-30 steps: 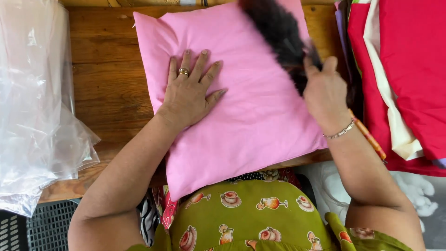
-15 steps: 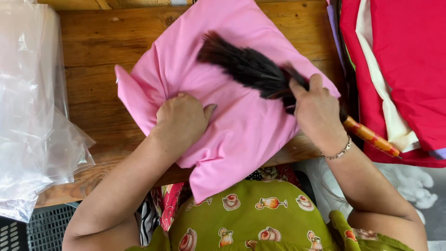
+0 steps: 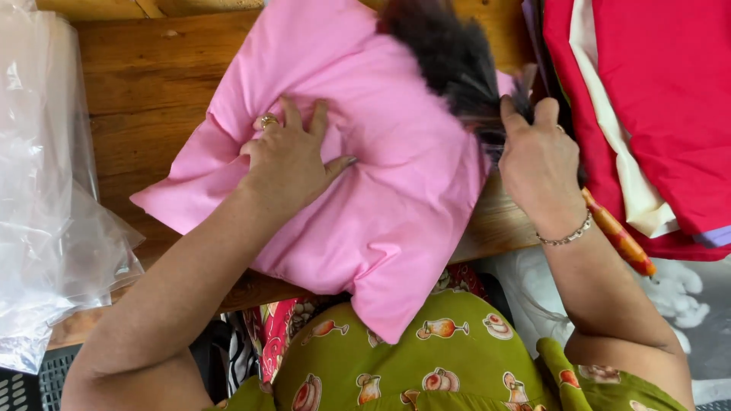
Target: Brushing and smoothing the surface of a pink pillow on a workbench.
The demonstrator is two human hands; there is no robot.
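A pink pillow (image 3: pixel 396 198) lies on a wooden table (image 3: pixel 145 99), its near corner hanging over the front edge. My left hand (image 3: pixel 293 156) presses down on the pillow's middle with spread fingers, a ring on one finger. My right hand (image 3: pixel 537 164) grips a brush with dark bristles (image 3: pixel 449 57) and an orange handle (image 3: pixel 620 243); the handle sticks out below my wrist. The bristles are blurred over the pillow's upper right part.
Clear plastic bags (image 3: pixel 46 213) are heaped at the table's left. A stack of red and cream fabric (image 3: pixel 655 106) lies at the right. A dark crate (image 3: pixel 30 380) shows at the bottom left. My green patterned clothing (image 3: pixel 426 358) fills the foreground.
The brush swept from the pillow's middle up to its upper right. My left hand went from a fist on the lower left of the pillow to a flat press at the middle. The pillow shifted.
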